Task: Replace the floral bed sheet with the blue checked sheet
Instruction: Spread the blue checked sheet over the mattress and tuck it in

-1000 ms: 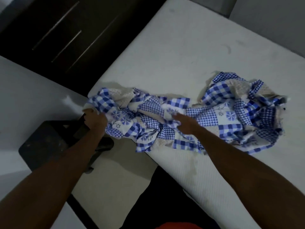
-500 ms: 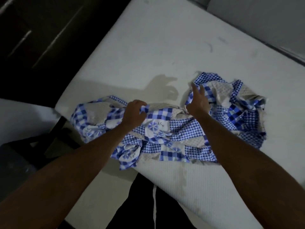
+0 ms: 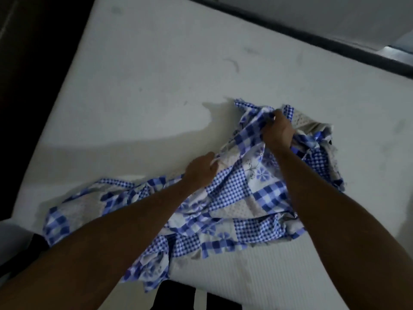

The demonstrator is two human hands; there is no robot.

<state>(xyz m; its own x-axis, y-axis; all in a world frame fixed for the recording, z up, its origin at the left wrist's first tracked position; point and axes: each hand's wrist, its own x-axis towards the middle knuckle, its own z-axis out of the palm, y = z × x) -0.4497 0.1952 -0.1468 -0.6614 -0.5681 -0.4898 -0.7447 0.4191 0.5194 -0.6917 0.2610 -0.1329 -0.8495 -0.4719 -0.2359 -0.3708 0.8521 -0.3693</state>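
Observation:
The blue checked sheet (image 3: 232, 198), a patchwork of blue checks and flower squares, lies bunched along the near edge of the bare white mattress (image 3: 156, 90). One end of it hangs over the mattress side. My left hand (image 3: 201, 168) grips a fold near the middle of the bundle. Farther in and to the right, my right hand (image 3: 278, 130) has its fingers curled round a raised clump of the cloth. No floral sheet is in view.
A dark cupboard (image 3: 33, 63) fills the upper left beside the bed. A dark bed frame edge (image 3: 335, 48) and a pale wall run along the top right. My dark trousers (image 3: 178, 296) show at the bottom, against the mattress side.
Both hands have moved farther onto the mattress and to the right, drawing the sheet with them. My right hand went from flat fingers on the cloth to gripping a clump.

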